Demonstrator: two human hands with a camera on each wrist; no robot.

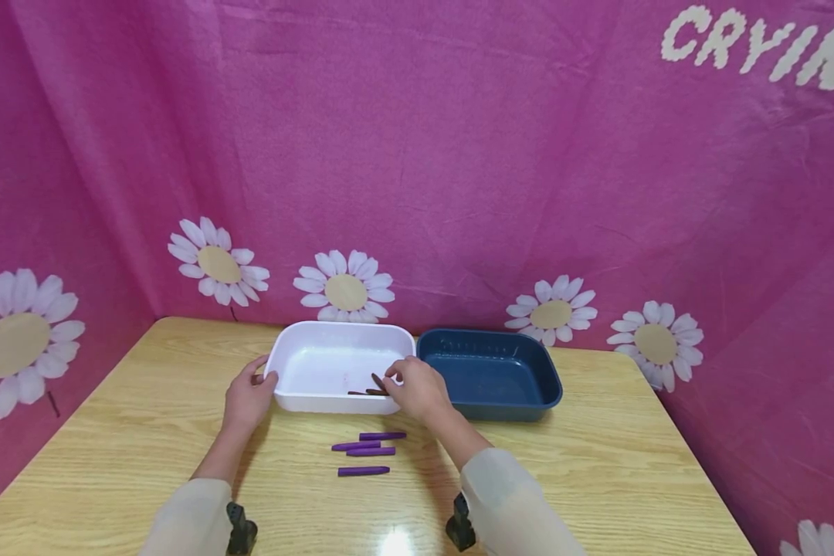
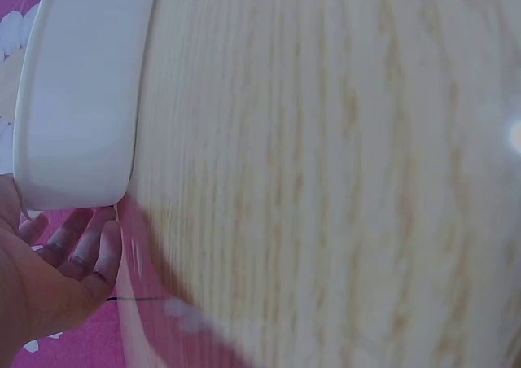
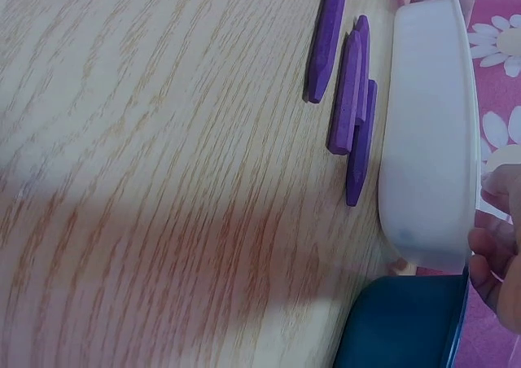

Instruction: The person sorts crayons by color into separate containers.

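From the head camera, a wooden table [image 1: 146, 432] stands in front of a pink cloth [image 1: 459, 154] printed with daisies. On the far middle of the table a white tub [image 1: 340, 344] sits with a dark blue tub [image 1: 489, 371] touching its right side. The right hand [image 1: 417, 386] is over the near right corner of the white tub, its fingertips pinching a dark brown stick [image 1: 378, 381] that points down into the tub. Another brown stick [image 1: 361, 393] lies on the tub floor just beside it. The left hand [image 1: 249, 398] rests against the tub's near left corner, fingers loosely bent around the rim. Four purple sticks [image 1: 368, 450] lie on the table just near of the white tub, between the two arms.

In the left wrist view, the white tub [image 2: 77, 99] shows its outer wall, with the left hand [image 2: 57, 270] at its corner; the fingers are relaxed, and whether they truly grip the rim I cannot tell.

In the right wrist view, the purple sticks [image 3: 346, 91] lie side by side next to the white tub [image 3: 427, 132], the closest one just beside its wall. The blue tub [image 3: 403, 323] meets the white one at its end. Fingertips [image 3: 496, 262] of the right hand curl over the rim; the brown stick is hidden here.
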